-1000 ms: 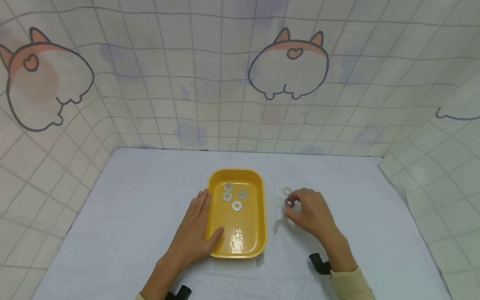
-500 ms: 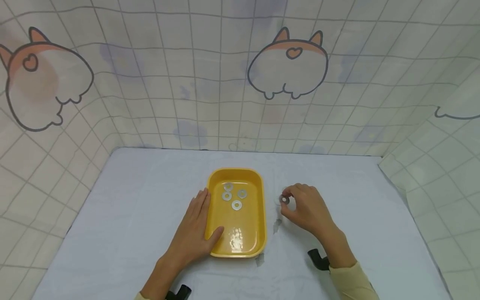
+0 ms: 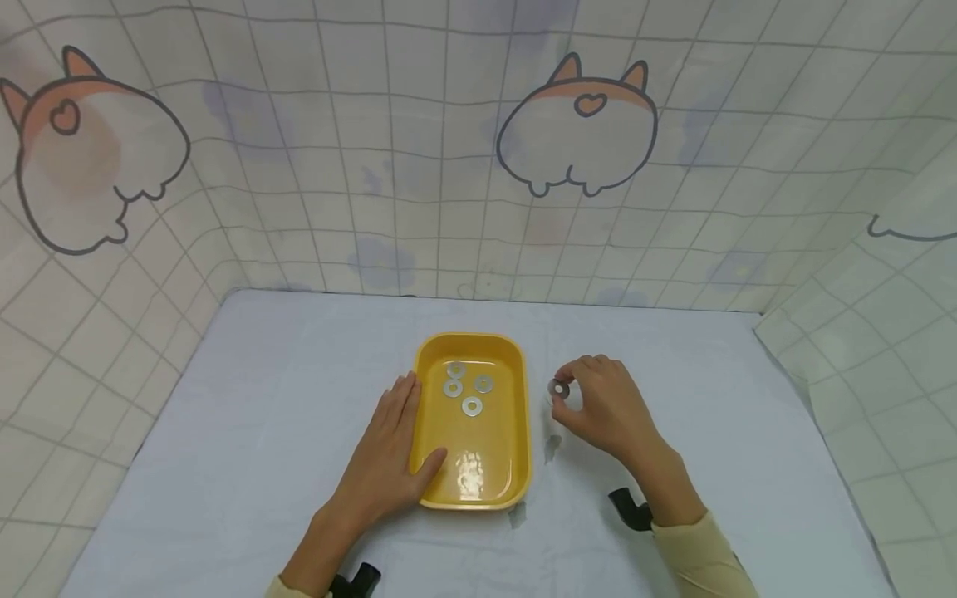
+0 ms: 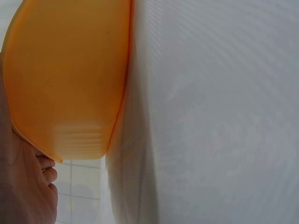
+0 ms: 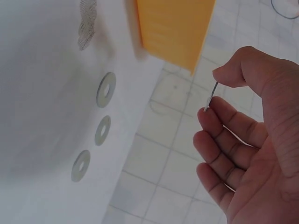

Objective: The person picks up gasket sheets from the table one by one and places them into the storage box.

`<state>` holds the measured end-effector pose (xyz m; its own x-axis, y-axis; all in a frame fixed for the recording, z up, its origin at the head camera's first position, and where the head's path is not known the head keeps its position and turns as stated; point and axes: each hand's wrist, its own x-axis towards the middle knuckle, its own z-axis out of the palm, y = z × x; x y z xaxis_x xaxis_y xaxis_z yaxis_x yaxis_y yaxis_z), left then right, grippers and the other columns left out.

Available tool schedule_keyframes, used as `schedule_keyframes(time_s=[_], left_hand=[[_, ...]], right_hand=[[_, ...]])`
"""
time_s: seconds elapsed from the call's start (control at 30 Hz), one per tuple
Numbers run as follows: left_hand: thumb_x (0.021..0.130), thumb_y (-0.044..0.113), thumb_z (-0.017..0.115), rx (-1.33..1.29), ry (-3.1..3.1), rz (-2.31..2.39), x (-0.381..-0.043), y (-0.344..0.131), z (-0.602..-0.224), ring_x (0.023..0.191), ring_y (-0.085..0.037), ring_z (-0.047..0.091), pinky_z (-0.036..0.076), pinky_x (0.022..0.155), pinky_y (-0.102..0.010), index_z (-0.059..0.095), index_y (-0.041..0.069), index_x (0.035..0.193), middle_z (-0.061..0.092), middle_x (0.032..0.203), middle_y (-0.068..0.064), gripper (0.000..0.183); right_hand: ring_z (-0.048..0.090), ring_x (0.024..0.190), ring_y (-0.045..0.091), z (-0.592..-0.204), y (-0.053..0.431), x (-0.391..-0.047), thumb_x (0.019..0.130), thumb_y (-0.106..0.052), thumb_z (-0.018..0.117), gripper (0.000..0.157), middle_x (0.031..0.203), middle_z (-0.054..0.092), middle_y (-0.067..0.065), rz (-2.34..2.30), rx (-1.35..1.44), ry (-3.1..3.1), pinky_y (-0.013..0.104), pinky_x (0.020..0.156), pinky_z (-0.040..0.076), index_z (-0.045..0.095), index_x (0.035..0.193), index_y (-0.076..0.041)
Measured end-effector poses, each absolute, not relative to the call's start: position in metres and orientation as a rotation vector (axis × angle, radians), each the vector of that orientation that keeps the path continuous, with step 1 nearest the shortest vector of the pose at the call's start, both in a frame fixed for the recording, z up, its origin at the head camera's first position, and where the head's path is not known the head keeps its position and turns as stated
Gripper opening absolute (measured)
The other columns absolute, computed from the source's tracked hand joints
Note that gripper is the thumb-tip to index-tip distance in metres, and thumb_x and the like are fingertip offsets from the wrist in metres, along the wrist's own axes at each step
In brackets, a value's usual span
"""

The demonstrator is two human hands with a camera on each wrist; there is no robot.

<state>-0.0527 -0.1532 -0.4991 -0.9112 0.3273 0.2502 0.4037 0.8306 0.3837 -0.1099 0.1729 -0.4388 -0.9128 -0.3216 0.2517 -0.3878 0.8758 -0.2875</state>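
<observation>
A yellow tray (image 3: pixel 508 465) lies on the white-covered table, with several flat metal washers (image 3: pixel 472 406) in its far half. Along its left side rests my left hand (image 3: pixel 385 453), fingers straight, thumb over the rim. The left wrist view shows the tray's outer wall (image 4: pixel 65 84) beside that hand. To the right of the tray, my right hand (image 3: pixel 609 407) pinches a washer (image 3: pixel 558 389) between thumb and fingertips, above the table. In the right wrist view, three more washers (image 5: pixel 103 130) lie flat in a row on the cloth; the hand mostly hides them from the head view.
Grey patches (image 3: pixel 552 448) mark the cloth (image 3: pixel 299 374) right of the tray. A tiled-pattern curtain (image 3: pixel 434 183) with cartoon animals stands behind and at both sides of the table. Black wrist mounts (image 3: pixel 631 509) sit under the forearms.
My right hand, pinching the washer, has moved a little left and away from me, closer to the tray. My left hand stays at the tray's side.
</observation>
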Motion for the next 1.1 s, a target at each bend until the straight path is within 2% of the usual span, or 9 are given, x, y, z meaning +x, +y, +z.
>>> schedule_keyframes(time_s=[0.13,0.33,0.5,0.67,0.93,1.1], left_hand=[[0.099,0.048,0.062,-0.573,-2.84,-0.655,-0.053,-0.153,-0.499,0.166,-0.035,0.021,0.003,0.139,-0.034,0.019,-0.003,0.167,0.018,0.178,-0.018,0.096],[0.099,0.047,0.062,-0.563,-2.854,-0.668,-0.053,-0.153,-0.498,0.165,-0.035,0.022,0.01,0.139,-0.04,0.019,-0.003,0.167,0.018,0.178,-0.017,0.096],[0.098,0.048,0.062,-0.565,-2.852,-0.673,-0.053,-0.153,-0.497,0.165,-0.035,0.022,0.007,0.139,-0.038,0.018,-0.003,0.167,0.018,0.178,-0.017,0.096],[0.098,0.048,0.062,-0.57,-2.841,-0.657,-0.053,-0.153,-0.498,0.165,-0.036,0.023,0.01,0.139,-0.04,0.019,-0.004,0.167,0.019,0.178,-0.017,0.096],[0.098,0.047,0.063,-0.571,-2.823,-0.665,-0.054,-0.153,-0.5,0.164,-0.036,0.024,0.019,0.136,-0.049,0.021,-0.004,0.167,0.02,0.178,-0.017,0.095],[0.098,0.047,0.062,-0.573,-2.827,-0.669,-0.053,-0.153,-0.5,0.164,-0.036,0.024,0.02,0.136,-0.05,0.021,-0.004,0.167,0.019,0.178,-0.017,0.095]], right_hand=[[0.063,0.091,0.024,-0.437,0.168,-0.111,0.086,-0.023,0.078,0.016,0.092,0.075,0.003,0.491,0.565,-2.859,0.045,0.097,0.058,0.076,0.096,-0.011],[0.065,0.092,0.023,-0.434,0.16,-0.111,0.086,-0.024,0.078,0.017,0.093,0.075,0.001,0.474,0.613,-2.851,0.044,0.097,0.059,0.076,0.098,-0.011],[0.066,0.095,0.023,-0.43,0.153,-0.112,0.087,-0.023,0.077,0.017,0.095,0.076,0.0,0.486,0.651,-2.853,0.044,0.099,0.058,0.076,0.099,-0.011],[0.065,0.095,0.022,-0.423,0.145,-0.114,0.088,-0.026,0.078,0.021,0.096,0.076,-0.001,0.494,0.699,-2.862,0.043,0.1,0.058,0.076,0.102,-0.011],[0.061,0.091,0.02,-0.414,0.132,-0.118,0.086,-0.024,0.078,0.02,0.095,0.074,-0.001,0.514,0.794,-2.862,0.04,0.094,0.056,0.075,0.101,-0.01],[0.061,0.092,0.021,-0.411,0.126,-0.121,0.087,-0.026,0.077,0.021,0.096,0.074,0.0,0.5,0.824,-2.875,0.039,0.094,0.057,0.075,0.101,-0.01]])
